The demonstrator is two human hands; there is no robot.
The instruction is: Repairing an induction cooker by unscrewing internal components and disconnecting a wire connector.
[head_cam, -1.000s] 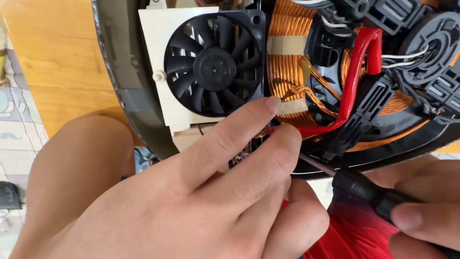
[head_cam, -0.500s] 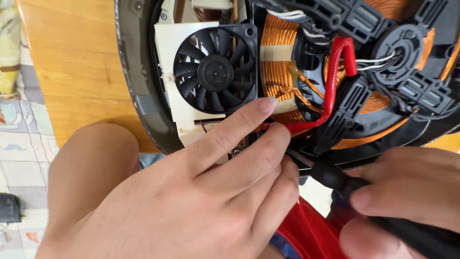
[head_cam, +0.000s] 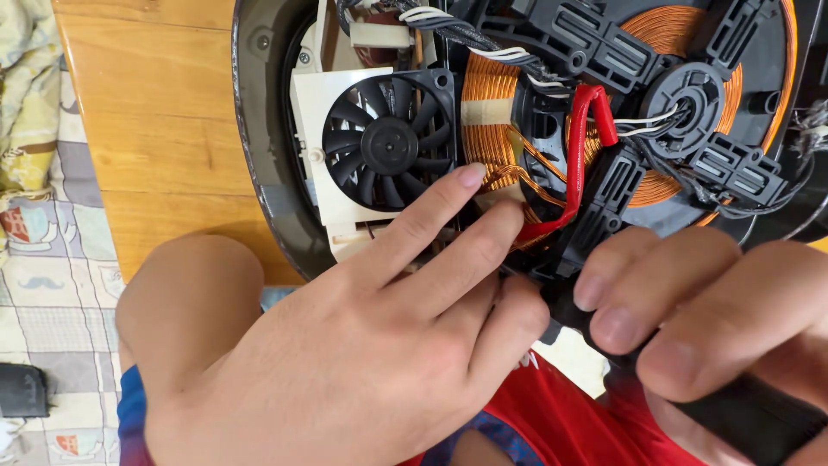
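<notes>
Black-handled, the screwdriver (head_cam: 690, 380) sits clamped in the right hand (head_cam: 716, 319), fingers wrapped tight round its grip at the near right; its tip is hidden behind the hands. Beside it, touching, the left hand (head_cam: 345, 345) holds nothing: its fingers lie stretched forward, the forefinger tip resting by the black fan (head_cam: 388, 142) and the copper coil (head_cam: 496, 129). Beyond both hands lies the opened appliance (head_cam: 259, 173), its round dark shell over the wooden table (head_cam: 147, 129), a red wire (head_cam: 578, 147) looping across the coil just past the fingertips.
</notes>
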